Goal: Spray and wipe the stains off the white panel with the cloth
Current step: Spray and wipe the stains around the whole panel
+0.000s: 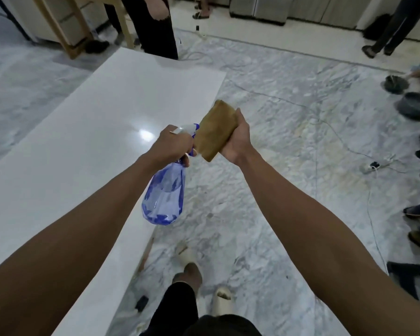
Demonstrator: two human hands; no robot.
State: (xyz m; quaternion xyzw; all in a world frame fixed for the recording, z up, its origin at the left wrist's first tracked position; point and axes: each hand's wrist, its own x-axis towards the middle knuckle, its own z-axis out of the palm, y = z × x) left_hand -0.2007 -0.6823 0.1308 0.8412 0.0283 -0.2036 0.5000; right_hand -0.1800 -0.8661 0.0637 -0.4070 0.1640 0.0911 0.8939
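Now my left hand (174, 145) grips the blue spray bottle (164, 192), nozzle aimed at the folded brown cloth (215, 132) clasped in my right hand (237, 139), wetting it beyond the white panel (83, 132)'s right edge.

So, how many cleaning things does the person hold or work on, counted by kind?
Clear blue plastic spray bottle, in the left hand: 1
Folded brown cloth, in the right hand: 1
Glossy white flat panel: 1
Total: 3
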